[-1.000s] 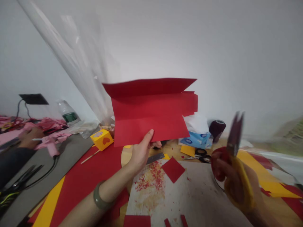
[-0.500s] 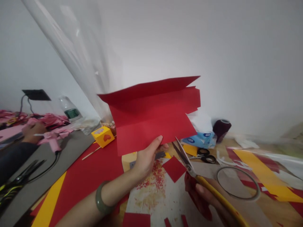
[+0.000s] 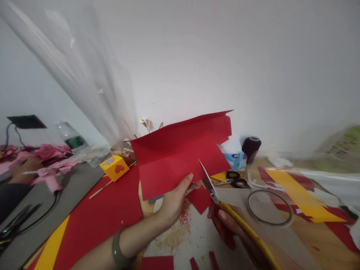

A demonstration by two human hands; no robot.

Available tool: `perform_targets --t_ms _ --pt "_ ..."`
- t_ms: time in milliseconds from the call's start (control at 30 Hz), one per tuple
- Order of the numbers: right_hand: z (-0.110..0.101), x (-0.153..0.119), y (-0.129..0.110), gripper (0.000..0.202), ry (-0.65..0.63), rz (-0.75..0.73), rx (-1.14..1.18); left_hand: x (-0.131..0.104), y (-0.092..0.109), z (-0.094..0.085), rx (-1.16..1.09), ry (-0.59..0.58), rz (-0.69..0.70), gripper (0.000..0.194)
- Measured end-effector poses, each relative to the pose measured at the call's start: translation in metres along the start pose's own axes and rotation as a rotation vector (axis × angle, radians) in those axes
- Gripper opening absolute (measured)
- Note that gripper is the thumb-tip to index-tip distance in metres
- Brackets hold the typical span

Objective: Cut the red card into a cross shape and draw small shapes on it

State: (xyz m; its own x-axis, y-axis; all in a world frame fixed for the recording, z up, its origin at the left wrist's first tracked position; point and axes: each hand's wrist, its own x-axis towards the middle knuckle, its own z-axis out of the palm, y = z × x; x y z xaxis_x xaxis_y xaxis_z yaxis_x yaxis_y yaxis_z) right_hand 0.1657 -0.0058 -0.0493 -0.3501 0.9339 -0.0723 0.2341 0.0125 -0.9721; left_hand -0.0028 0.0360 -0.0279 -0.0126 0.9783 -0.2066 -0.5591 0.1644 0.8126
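Head view. Holding folded red card (image 3: 180,153) aloft over worktop (image 3: 303,243), pinched narrowly at lower edge in left hand (image 3: 174,200). Gripping yellow-and-red scissors (image 3: 239,217) in right hand (image 3: 229,227), with blades parted across that edge; can't tell if touching. Toward worktop's far edge: tissue pack (image 3: 234,160), thread cone (image 3: 251,149). Toward left edge: yellow box (image 3: 114,168), then another person's hand (image 3: 25,165) by pink paper (image 3: 56,152).

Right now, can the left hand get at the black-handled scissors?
Probably not easily: the left hand grips the red card, and the right hand with its scissors sits between.
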Motion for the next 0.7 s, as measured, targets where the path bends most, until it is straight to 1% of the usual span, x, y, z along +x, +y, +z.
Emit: perform_targets --t_ms 133,267,367,500,567,633,700 --pt "-0.003 0.001 -0.007 0.067 -0.035 0.007 -0.044 0.001 -0.001 0.000 -0.016 0.034 -0.091 0.051" --pt "-0.002 -0.002 -0.009 0.066 0.024 0.001 -0.026 0.001 0.000 0.001 -0.027 0.047 -0.147 0.056" --pt "-0.001 -0.003 -0.004 0.066 0.047 0.012 0.012 0.001 0.000 0.002 -0.050 0.040 -0.128 0.055" --pt "0.000 0.001 0.000 0.064 -0.008 -0.031 0.064 0.000 0.000 0.002 -0.064 0.005 -0.094 0.051" --pt "0.001 0.003 -0.001 0.067 -0.012 -0.017 0.087 0.000 0.000 0.001 -0.065 -0.017 -0.079 0.051" --pt "0.001 0.004 -0.001 0.070 0.003 -0.008 0.079 0.001 0.000 0.000 -0.067 -0.034 -0.064 0.051" --pt "0.000 0.003 0.001 0.067 0.008 -0.022 0.050 0.001 -0.001 -0.002 -0.062 -0.050 -0.059 0.049"
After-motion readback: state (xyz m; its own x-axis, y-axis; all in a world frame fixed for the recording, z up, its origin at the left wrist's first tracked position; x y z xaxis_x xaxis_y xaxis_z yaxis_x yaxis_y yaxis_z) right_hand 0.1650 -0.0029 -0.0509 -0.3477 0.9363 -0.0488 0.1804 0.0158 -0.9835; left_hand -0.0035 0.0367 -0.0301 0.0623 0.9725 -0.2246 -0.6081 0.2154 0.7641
